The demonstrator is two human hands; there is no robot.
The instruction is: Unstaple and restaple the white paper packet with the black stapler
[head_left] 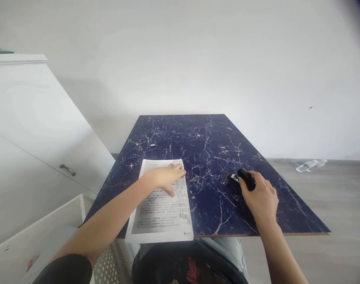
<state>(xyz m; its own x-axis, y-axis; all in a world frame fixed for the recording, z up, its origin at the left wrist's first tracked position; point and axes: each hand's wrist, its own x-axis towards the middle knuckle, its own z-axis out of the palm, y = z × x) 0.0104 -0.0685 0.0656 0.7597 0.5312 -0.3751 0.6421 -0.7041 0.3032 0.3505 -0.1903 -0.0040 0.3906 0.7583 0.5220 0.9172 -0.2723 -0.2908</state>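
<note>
A printed stack of paper sheets (159,217) lies at the near left of the dark blue marbled table (209,157), its lower edge reaching the table's front edge. My left hand (168,178) rests flat on the upper right part of the sheets, fingers spread. To the right, apart from the paper, my right hand (261,195) is wrapped round a black stapler (246,178) just over or on the tabletop; whether it touches the surface I cannot tell. A small silvery piece, like a strip of staples (152,145), lies beyond the paper.
A white cabinet (34,118) with a dark handle (68,170) stands at the left. Below it is a white perforated basket (82,209). A clear plastic bottle (306,165) lies on the floor at the right by the wall (197,59).
</note>
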